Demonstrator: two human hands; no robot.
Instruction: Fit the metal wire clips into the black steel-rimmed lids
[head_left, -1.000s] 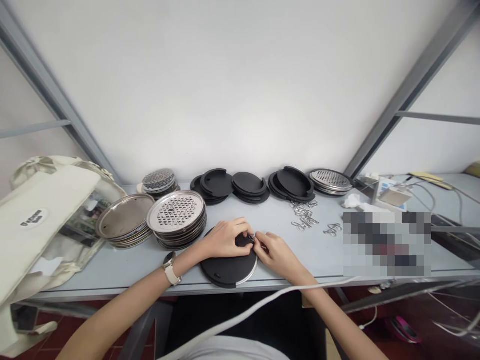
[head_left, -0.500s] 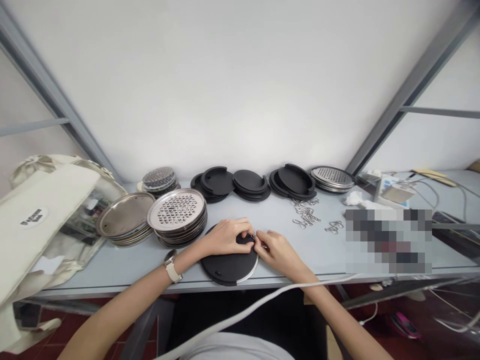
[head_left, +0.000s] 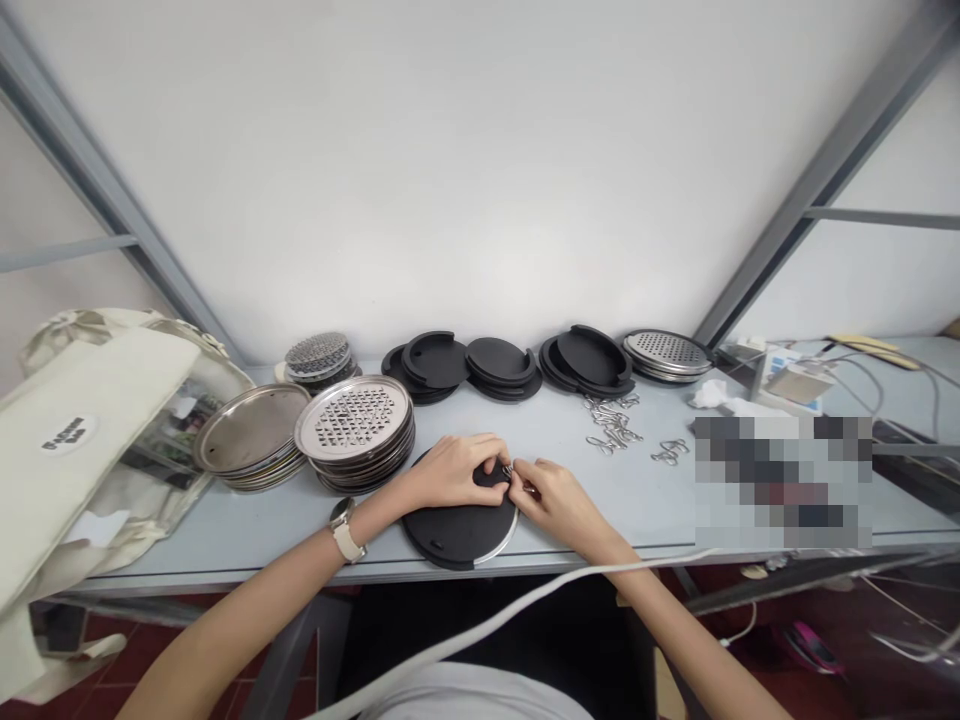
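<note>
A round black disc (head_left: 457, 525) with a silvery edge at its right lies near the table's front edge. My left hand (head_left: 461, 472) rests over its upper part, thumb and fingers curled around its far right edge. There my right hand (head_left: 551, 500) pinches a small metal clip (head_left: 508, 472), mostly hidden between the fingertips. The two hands nearly touch. Loose metal clips (head_left: 615, 425) lie in a pile beyond my right hand, with a smaller group (head_left: 670, 452) to the right of it.
Stacks of metal graters (head_left: 356, 420) and metal plates (head_left: 251, 430) stand at the left, beside a cream bag (head_left: 90, 430). Black round holders (head_left: 499, 365) and a perforated grater stack (head_left: 667, 352) line the wall. A white cable (head_left: 525, 600) crosses in front of the table.
Both hands stay at the disc's far right edge, with only slight finger movement. The view has shifted very slightly.
</note>
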